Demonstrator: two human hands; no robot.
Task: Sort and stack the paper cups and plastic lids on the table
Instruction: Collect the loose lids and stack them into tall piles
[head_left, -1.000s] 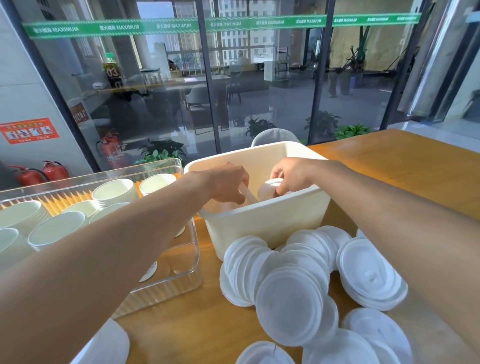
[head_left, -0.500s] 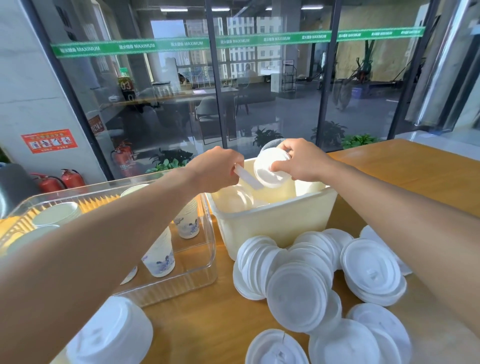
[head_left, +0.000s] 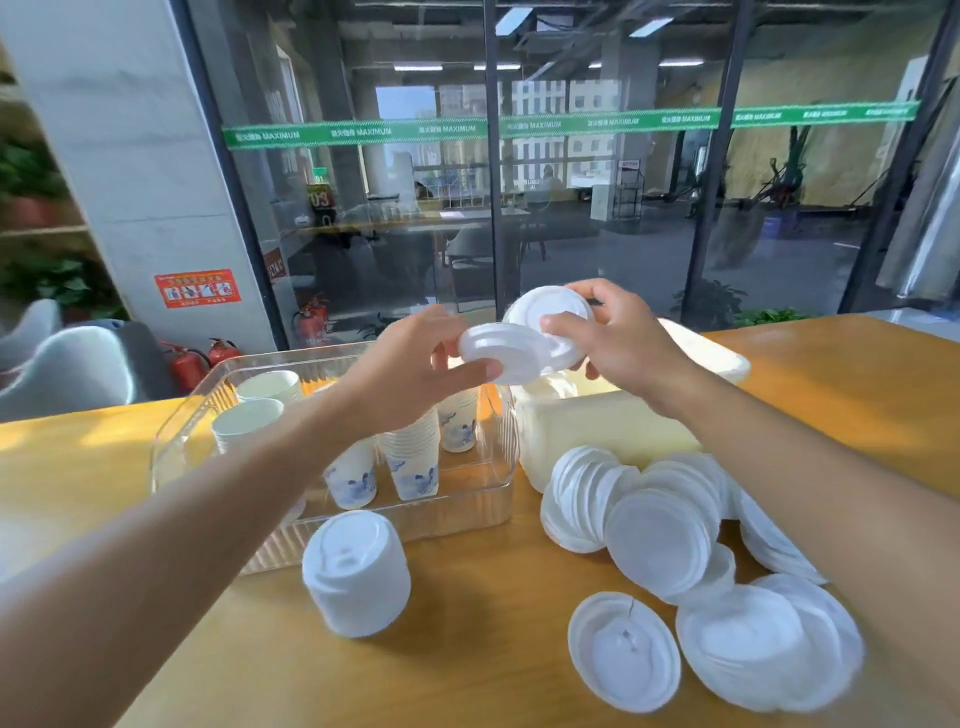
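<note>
White plastic lids sit pinched in both hands: left hand (head_left: 415, 371) grips one lid (head_left: 501, 353), right hand (head_left: 621, 343) another (head_left: 548, 307). Below them stand paper cups (head_left: 410, 457).

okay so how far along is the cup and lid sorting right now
Roughly midway. Done: paper cups stand nested inside the clear bin, and one lid stack sits on the table. In hand: the left hand and right hand each hold a lid above the cream tub. Left: the loose lids spread at right.
</note>
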